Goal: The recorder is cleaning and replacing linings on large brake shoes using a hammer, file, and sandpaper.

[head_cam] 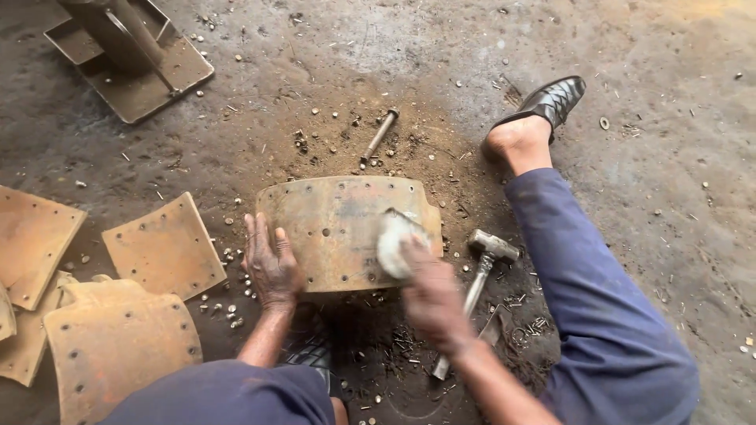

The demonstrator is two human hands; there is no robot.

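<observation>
A curved, rusty metal brake shoe [339, 224] with rows of rivet holes lies on the dirty floor in front of me. My left hand [270, 264] presses flat on its left end, fingers spread. My right hand [429, 295] grips a white cloth wad [396, 245] and holds it against the right part of the shoe's curved face; the hand looks slightly blurred. A hammer [482, 267] with a metal head lies on the floor just right of my right hand.
Several worn brown lining plates [164, 248] lie to the left. A metal stand base [130, 59] sits top left. A steel punch [379, 135] lies beyond the shoe. Loose rivets scatter around. My right leg [583, 291] stretches out, foot in a black shoe [551, 101].
</observation>
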